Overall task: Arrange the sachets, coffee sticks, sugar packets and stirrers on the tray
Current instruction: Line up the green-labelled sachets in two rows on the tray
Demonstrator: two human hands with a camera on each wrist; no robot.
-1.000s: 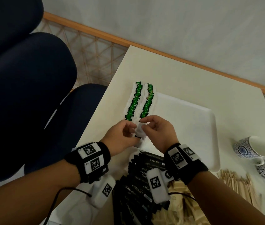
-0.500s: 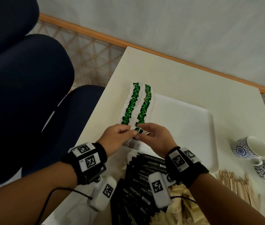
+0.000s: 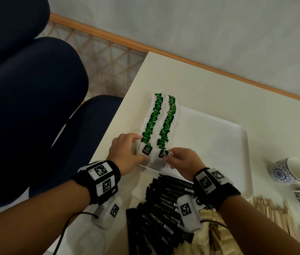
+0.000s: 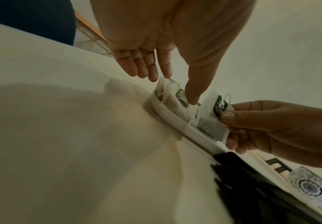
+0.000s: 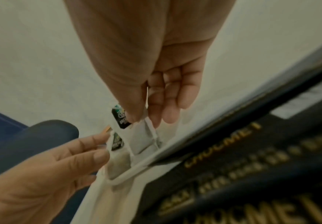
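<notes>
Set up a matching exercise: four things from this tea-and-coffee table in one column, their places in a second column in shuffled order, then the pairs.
Things:
1. tea bags
2. black Chocmet sticks
3. wooden stirrers
4. blue patterned cups

Places:
A. on the table, right of the tray
B. in two rows along the tray's left side
C. heaped on the table in front of the tray's near edge
D. piled off the tray's near right corner

Pairs: 1-B, 2-C, 3-D, 4-A

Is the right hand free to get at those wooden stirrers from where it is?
Probably not at once: the right hand pinches a tea sachet at the tray's near end. The stirrers lie uncovered beside that forearm.
</notes>
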